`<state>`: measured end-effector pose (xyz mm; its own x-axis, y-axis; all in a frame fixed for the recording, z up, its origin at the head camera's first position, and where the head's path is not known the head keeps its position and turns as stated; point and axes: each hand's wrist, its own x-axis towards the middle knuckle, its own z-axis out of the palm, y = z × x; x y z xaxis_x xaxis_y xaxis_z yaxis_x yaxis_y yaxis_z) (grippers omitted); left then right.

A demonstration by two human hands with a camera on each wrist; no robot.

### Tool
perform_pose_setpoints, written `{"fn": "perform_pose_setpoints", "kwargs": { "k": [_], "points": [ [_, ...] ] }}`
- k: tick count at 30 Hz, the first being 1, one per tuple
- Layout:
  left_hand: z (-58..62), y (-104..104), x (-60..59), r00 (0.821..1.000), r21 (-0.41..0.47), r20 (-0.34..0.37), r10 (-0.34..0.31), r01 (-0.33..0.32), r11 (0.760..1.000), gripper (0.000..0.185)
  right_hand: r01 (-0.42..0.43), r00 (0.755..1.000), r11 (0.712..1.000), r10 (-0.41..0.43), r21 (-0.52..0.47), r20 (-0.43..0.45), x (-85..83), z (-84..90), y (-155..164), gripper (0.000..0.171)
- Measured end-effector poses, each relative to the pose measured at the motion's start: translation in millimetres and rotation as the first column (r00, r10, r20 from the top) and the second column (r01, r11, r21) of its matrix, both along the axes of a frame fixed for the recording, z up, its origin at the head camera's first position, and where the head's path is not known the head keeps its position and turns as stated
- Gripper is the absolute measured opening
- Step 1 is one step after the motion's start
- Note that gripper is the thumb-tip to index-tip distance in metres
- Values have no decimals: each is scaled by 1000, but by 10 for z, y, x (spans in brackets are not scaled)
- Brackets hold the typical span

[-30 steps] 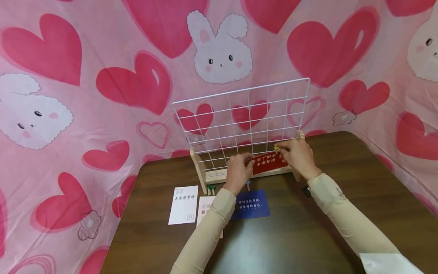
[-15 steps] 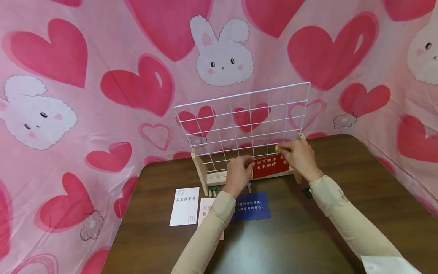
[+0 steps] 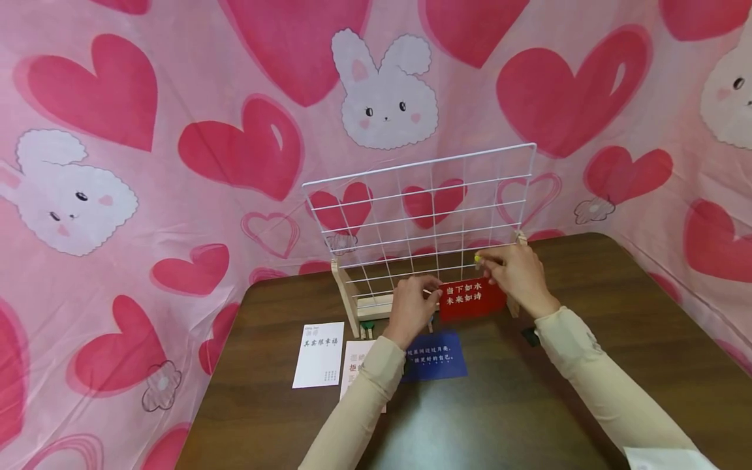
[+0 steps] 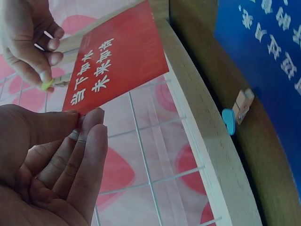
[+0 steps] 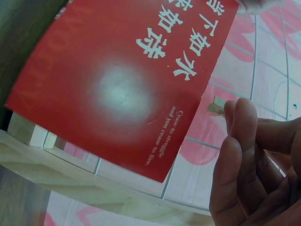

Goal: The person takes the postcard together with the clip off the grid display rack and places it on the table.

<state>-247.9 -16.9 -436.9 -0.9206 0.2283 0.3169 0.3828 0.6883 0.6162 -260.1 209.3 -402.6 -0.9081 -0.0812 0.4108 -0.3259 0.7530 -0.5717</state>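
Note:
A red card (image 3: 464,303) with white characters is held up in front of the white wire grid (image 3: 435,215). My left hand (image 3: 413,303) pinches its upper left corner between thumb and fingers. My right hand (image 3: 517,273) pinches a small wooden clothespin (image 4: 61,81) by its yellow end, beside the card's upper edge. In the right wrist view, the tip of the clothespin shows just off that edge, and most of it is hidden by the fingers. The grid stands upright in a pale wooden base (image 4: 207,141), partly covered by the card.
On the brown table (image 3: 499,405) lie a white card (image 3: 318,356), a pale pink card (image 3: 350,385) partly under the left forearm, and a blue card (image 3: 435,358). Green-topped clothespins (image 3: 367,328) and a blue-topped one (image 4: 237,110) lie before the base. A dark object (image 3: 530,337) sits near the right sleeve.
The red card has come down and away from the grid, now covering more of the wooden base. Both hands keep their pinch, and the head view has shifted slightly.

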Motion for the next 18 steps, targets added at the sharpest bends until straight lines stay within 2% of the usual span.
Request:
{"fn": "perform_pose_setpoints", "kwargs": {
  "k": [10,18],
  "points": [
    [5,28,98,995,43,91,-51,47,998,14,-8,1000,1000,8,6,-25,32,-42,-56,21],
    [6,47,156,991,32,119,-65,61,998,14,-19,1000,1000,20,24,-14,78,-76,-102,24]
  ]
}}
